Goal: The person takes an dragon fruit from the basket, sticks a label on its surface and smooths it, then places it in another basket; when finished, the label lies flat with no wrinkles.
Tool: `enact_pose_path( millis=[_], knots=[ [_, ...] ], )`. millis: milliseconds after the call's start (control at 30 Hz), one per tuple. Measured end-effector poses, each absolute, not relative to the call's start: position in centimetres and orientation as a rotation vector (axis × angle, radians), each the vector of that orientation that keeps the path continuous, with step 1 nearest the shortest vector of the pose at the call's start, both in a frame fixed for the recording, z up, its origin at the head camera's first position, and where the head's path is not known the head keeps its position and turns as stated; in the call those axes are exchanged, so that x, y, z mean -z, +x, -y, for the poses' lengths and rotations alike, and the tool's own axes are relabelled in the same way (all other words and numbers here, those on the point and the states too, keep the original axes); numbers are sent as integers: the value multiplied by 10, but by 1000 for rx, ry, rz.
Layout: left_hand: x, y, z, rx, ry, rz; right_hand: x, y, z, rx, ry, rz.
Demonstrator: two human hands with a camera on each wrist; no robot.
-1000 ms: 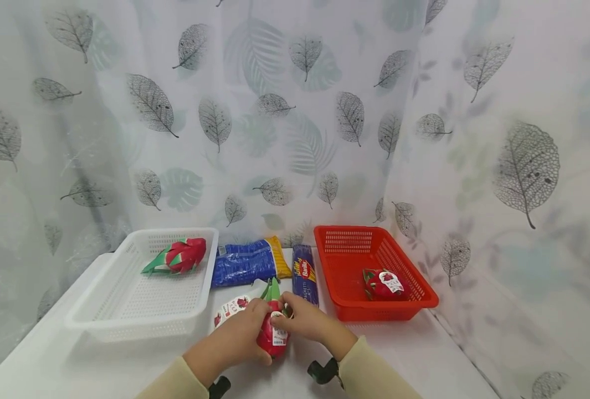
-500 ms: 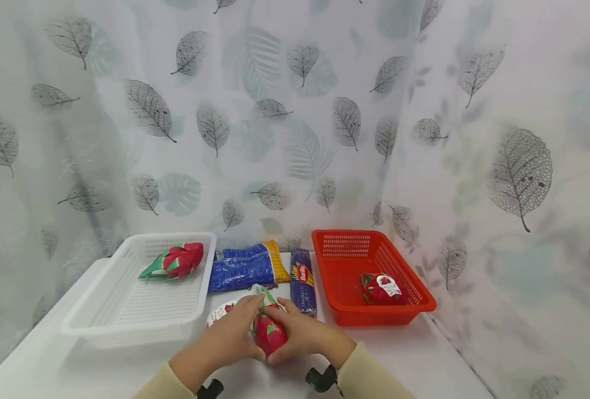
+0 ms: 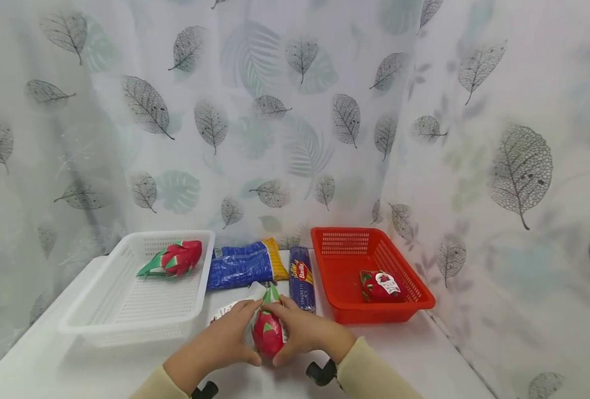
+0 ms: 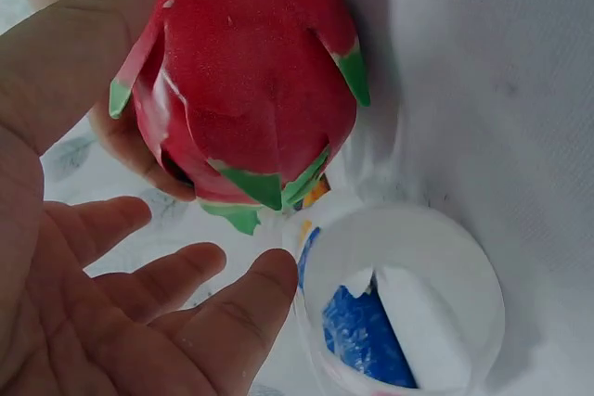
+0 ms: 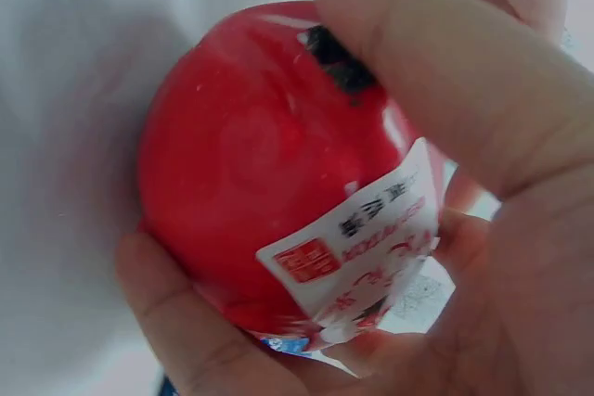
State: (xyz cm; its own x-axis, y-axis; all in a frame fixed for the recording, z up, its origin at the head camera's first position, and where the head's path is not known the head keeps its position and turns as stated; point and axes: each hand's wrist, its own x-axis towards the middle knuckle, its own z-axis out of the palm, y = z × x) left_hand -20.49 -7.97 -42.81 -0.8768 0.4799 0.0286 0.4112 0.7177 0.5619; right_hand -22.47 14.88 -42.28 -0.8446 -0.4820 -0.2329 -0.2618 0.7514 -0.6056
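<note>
A red dragon fruit (image 3: 267,334) with green leaf tips stands in front of me at the middle of the table. My right hand (image 3: 308,331) grips it from the right, thumb and fingers curled round its side. In the right wrist view, a white printed label (image 5: 367,243) sticks to the fruit on the side facing the right palm. My left hand (image 3: 222,339) is spread beside the fruit's left side, its fingers apart and holding nothing. Partly behind that hand, a white roll of labels (image 4: 478,266) stands on the table.
A white basket (image 3: 77,324) at left contains one dragon fruit (image 3: 180,258). A red basket (image 3: 344,313) at right contains a labelled dragon fruit (image 3: 381,285). Behind the hands lie a blue-and-yellow packet (image 3: 242,266) and a blue spaghetti pack (image 3: 301,280). A leaf-patterned curtain (image 3: 295,138) hangs behind.
The dragon fruit has been turned, so its label has gone from facing up to the right side. My left hand has let go of the fruit and shifted left; the right keeps its grip.
</note>
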Motion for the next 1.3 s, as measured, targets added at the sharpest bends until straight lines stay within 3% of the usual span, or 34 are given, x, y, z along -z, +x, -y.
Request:
enact_pose_path(
  millis=[733,1300],
  knots=[
    [434,-209,79,-748,666,-2817,438,-220,-162,1123,-541,-2592],
    [420,-213,40,-803,689,-2726,349,-192,-215,1043,-578,-2937]
  ],
)
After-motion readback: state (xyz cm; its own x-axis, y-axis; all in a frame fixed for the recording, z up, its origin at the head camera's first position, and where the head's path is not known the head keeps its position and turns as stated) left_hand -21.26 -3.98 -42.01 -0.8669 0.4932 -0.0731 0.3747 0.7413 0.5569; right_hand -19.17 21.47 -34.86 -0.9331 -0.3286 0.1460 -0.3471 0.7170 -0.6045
